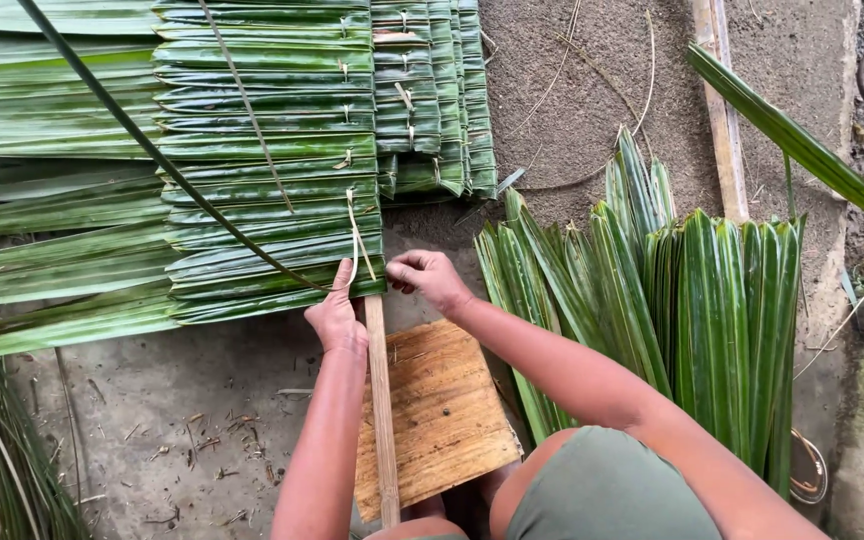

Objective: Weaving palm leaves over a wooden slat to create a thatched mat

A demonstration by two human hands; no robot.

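Head view: both hands, left and right, pinch leaf panel edge; stick long axis runs toward body.

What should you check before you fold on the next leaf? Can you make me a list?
1. Left hand presses the last folded leaf at the stick: ok.
2. Right hand pinches the thin tie strip: ok.
3. Wooden stick lies straight under the leaf row: ok.
4. Spare leaves lie beside the right arm: ok.
5. Last stitch tight: cannot tell.
6. Long loose stem lies across the finished row: not ok.
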